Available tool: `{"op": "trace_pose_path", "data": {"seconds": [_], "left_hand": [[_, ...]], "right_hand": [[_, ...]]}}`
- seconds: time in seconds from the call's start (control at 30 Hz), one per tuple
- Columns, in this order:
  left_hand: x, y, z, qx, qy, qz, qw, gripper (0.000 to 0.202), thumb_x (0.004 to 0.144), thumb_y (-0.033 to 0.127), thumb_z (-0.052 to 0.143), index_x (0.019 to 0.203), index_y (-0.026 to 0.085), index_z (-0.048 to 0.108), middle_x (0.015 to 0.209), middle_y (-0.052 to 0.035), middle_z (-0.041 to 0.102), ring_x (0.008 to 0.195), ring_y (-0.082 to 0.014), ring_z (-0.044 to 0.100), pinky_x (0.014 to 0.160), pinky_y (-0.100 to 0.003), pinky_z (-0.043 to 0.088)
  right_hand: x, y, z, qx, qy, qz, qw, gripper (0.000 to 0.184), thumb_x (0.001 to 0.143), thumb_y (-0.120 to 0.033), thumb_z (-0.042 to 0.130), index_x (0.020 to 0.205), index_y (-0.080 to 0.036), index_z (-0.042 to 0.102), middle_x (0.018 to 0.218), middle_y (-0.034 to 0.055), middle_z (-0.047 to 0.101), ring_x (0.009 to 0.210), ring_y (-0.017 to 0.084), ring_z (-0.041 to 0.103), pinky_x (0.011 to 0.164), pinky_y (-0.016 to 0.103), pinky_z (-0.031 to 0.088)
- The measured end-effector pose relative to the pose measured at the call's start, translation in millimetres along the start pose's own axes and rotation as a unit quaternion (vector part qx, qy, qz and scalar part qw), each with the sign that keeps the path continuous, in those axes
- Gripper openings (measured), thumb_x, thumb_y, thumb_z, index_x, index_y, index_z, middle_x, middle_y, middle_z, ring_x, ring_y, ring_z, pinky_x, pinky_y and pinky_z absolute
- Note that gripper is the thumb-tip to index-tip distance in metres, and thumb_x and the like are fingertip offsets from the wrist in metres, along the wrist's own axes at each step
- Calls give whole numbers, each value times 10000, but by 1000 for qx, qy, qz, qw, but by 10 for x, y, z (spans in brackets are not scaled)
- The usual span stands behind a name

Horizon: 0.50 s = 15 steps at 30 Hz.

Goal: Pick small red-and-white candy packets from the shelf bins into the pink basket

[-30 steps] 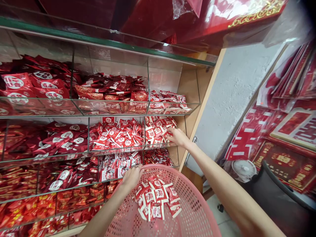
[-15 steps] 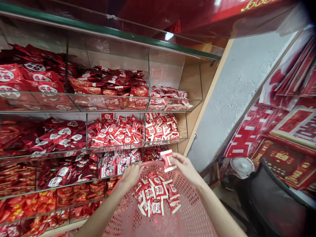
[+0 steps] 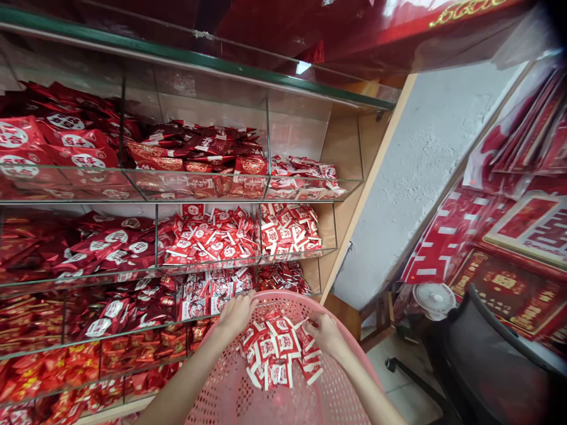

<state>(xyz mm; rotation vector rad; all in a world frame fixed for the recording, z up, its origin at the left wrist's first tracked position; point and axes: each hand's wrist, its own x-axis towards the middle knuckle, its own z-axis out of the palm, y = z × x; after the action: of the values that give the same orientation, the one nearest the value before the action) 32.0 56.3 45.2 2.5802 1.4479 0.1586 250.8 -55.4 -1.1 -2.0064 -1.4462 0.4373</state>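
Observation:
A pink perforated plastic basket (image 3: pixel 354 348) stands in front of me, tilted toward the shelves. Inside it lies a pile of small red-and-white wrapped packets (image 3: pixel 283 342), which look like sweets. My left hand (image 3: pixel 238 313) is closed over the basket's far left rim. At the right side of the pile, my right hand (image 3: pixel 326 333) reaches down into the basket. Its fingertips are pinched at a packet there, mostly covered by the fingers.
Behind the basket rises a glass-divided shelf unit (image 3: pixel 208 262) with bins of red packets. Similar red-and-white packets (image 3: pixel 290 229) fill a right-hand bin. To the right are a wall (image 3: pixel 398 159), a black chair (image 3: pixel 491 354), a white lidded pot (image 3: pixel 434 300) and red decorations (image 3: pixel 505 283).
My right hand has come down from above the basket's rim, where it held up a single packet, to the pile inside. The left hand has stayed on the rim.

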Motion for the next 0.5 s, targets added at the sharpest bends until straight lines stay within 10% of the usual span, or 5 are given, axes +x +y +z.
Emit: {"op": "trace_pose_path", "data": {"seconds": [0.5], "left_hand": [[28, -41, 47, -5, 14, 15, 1000, 390, 888, 378, 228, 1175, 246, 456, 999, -81, 627, 841, -221, 594, 664, -299, 415]], "right_hand": [[-19, 63, 117, 127, -31, 86, 988, 239, 709, -366, 505, 759, -140, 562, 671, 39, 618, 469, 139, 555, 389, 213, 385]]}}
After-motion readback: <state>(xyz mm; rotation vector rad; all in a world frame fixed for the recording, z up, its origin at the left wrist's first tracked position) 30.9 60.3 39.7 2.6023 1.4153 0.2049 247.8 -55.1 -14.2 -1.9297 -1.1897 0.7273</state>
